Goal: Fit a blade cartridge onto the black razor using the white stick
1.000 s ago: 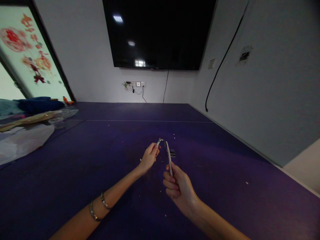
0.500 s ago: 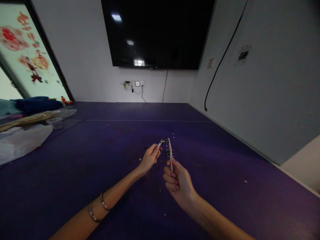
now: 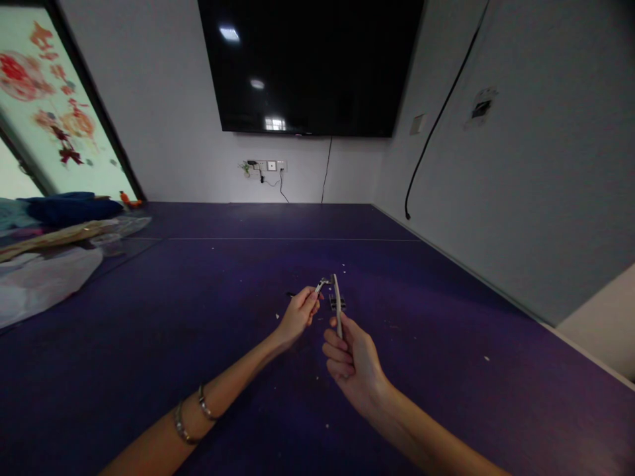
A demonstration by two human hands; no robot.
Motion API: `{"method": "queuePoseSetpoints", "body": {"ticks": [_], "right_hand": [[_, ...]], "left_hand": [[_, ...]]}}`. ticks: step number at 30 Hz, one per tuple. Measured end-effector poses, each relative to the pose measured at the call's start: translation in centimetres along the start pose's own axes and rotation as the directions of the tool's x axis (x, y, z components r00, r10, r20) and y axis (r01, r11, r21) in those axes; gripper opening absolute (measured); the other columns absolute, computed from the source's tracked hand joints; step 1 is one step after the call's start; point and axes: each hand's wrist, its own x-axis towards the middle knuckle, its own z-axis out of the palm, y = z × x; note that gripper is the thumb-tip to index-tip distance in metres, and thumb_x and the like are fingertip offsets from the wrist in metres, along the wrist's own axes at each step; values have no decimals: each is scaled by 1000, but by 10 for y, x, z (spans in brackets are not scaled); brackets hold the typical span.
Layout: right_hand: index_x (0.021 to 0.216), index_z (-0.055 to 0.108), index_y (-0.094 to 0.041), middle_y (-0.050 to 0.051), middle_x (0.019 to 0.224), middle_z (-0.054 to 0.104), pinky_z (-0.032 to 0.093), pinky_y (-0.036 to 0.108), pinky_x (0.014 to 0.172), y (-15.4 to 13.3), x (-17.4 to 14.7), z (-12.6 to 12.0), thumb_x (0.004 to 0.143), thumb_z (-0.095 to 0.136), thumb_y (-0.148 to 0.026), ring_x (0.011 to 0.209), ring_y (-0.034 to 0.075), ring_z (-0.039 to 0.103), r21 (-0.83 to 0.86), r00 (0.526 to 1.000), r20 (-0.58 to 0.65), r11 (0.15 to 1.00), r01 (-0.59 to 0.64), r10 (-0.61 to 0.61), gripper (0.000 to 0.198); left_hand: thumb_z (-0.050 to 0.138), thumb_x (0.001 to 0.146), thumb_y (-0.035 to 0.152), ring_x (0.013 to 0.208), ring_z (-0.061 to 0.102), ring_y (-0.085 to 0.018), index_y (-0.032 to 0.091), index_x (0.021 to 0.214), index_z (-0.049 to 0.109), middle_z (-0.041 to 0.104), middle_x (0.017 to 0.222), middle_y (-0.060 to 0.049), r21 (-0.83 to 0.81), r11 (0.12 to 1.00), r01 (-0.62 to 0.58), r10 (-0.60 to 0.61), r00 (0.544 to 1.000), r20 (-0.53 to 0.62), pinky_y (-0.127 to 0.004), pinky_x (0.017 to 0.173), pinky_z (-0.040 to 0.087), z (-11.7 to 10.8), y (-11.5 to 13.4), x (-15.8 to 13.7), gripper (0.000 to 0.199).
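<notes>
Hands over the purple counter (image 3: 446,344). The right hand (image 3: 354,362) is closed round the lower end of a slim grey handle (image 3: 338,305), which rises upright from the fist. The left hand (image 3: 299,315) pinches a small metal piece (image 3: 323,284) whose tip meets the handle's top (whether joined cannot be told). A dark clip (image 3: 337,304) lies on the counter just behind.
</notes>
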Motion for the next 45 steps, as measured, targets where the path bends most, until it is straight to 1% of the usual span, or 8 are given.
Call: {"method": "queuePoseSetpoints", "body": {"ticks": [4, 9, 14, 21, 28, 33, 39, 45], "right_hand": [[74, 47, -19, -12, 45, 26, 5, 13, 32, 8, -7, 1, 73, 61, -36, 34, 1, 12, -21, 999, 13, 999, -40, 40, 22], [72, 46, -18, -12, 45, 26, 5, 13, 32, 2, -1, 2, 75, 59, -33, 34, 1, 11, -14, 1000, 6, 1000, 10, -10, 20], [72, 47, -18, -11, 44, 27, 4, 13, 32, 8, -2, -1, 75, 59, -34, 34, 1, 12, -10, 999, -13, 999, -31, 31, 20], [70, 48, -17, -11, 44, 27, 5, 12, 32, 4, -1, -1, 74, 59, -30, 34, 0, 12, 11, 999, -46, 1000, 25, -25, 17], [72, 50, -18, -11, 43, 29, 4, 13, 32, 15, -9, 1, 70, 64, -34, 35, 1, 12, 10, 998, -60, 1000, -16, 17, 22], [70, 49, -17, -11, 43, 28, 4, 13, 33, 11, -3, 3, 74, 60, -33, 35, 1, 12, 15, 992, -94, 996, 87, -85, 20], [76, 49, -18, -11, 45, 29, 4, 14, 34, 25, -6, 0, 74, 61, -39, 36, 1, 14, -22, 993, -94, 998, 63, -65, 23], [73, 48, -18, -11, 45, 27, 4, 15, 34, 15, -1, 0, 77, 58, -37, 36, 1, 12, -8, 992, -80, 995, 100, -101, 22]], "left_hand": [[44, 83, 48, 38, 26, -3, 16, 83, 50, 36, 56, 8, -5, 1000, -7, 7, 1000, -25, -15, 34, 21, -1, 2, 0, 32], [44, 83, 47, 39, 28, -3, 16, 83, 50, 37, 57, 7, -10, 1000, -8, 8, 1000, -18, -15, 35, 23, 2, 2, -1, 32], [44, 83, 48, 38, 26, -3, 16, 83, 50, 36, 56, 8, -12, 1000, -1, 1, 1000, -11, -15, 34, 21, 2, 2, -1, 33], [44, 83, 46, 39, 28, -3, 16, 82, 50, 37, 57, 7, -12, 1000, 2, -2, 1000, -9, -15, 35, 22, 1, 0, 0, 31], [41, 84, 43, 38, 26, -3, 15, 84, 49, 35, 56, 8, 10, 1000, 2, -2, 1000, -17, -15, 34, 21, 1, -1, -1, 29], [42, 83, 45, 39, 27, -3, 16, 83, 49, 36, 57, 8, 24, 1000, -13, 13, 1000, -2, -15, 35, 22, 2, -4, 0, 30], [44, 83, 47, 38, 26, -3, 16, 83, 50, 36, 56, 8, 23, 1000, -19, 19, 1000, -6, -16, 35, 20, 4, -1, -1, 32], [45, 83, 46, 39, 27, -3, 16, 82, 49, 37, 56, 8, 20, 1000, -18, 18, 1000, -7, -17, 36, 21, 4, 0, -2, 31]]}}
